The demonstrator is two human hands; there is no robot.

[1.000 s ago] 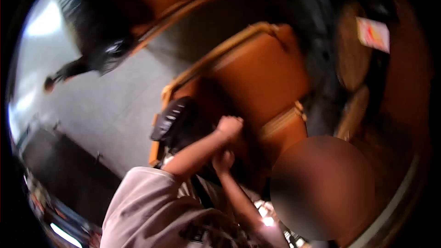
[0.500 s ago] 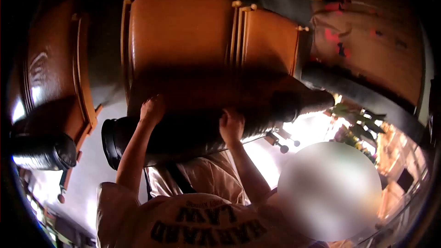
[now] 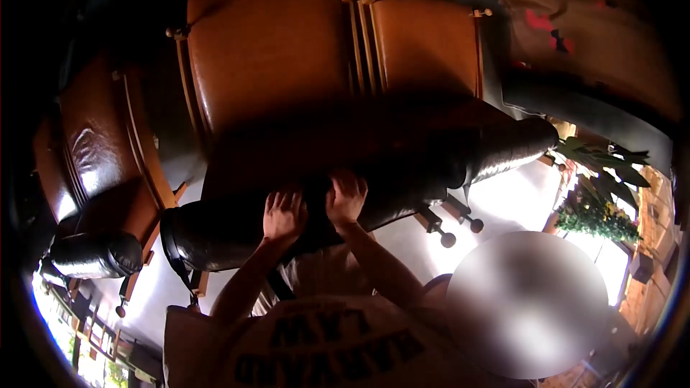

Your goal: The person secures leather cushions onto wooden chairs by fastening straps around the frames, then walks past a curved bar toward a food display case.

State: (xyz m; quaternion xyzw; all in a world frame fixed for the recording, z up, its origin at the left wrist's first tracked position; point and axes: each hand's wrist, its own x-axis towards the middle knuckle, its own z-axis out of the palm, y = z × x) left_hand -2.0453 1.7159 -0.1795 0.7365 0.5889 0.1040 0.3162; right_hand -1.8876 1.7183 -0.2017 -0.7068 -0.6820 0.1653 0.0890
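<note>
A long black bolster cushion [image 3: 215, 233] with a shiny cover lies across the near edge of a brown lounge seat [image 3: 259, 136]. On its middle rests my left hand [image 3: 284, 215], palm down with the fingers stretched out. Just to the right, my right hand [image 3: 346, 197] lies on the dark padding too, its fingers apart and pointing forward. The two hands are close together but not touching, and neither holds anything. Dark shadow hides where the bolster meets the seat.
Another brown lounge with a black bolster [image 3: 97, 255] stands at the left. Wooden frame rails [image 3: 370, 43] run between the seat panels. At the right are brown wrapping with red marks [image 3: 589, 43], a leafy plant [image 3: 600, 215] and a blurred round patch.
My left hand has come right and down onto the bolster, nearer my right hand. The fingers of both hands, curled before, are now stretched out. The view has shifted slightly.
</note>
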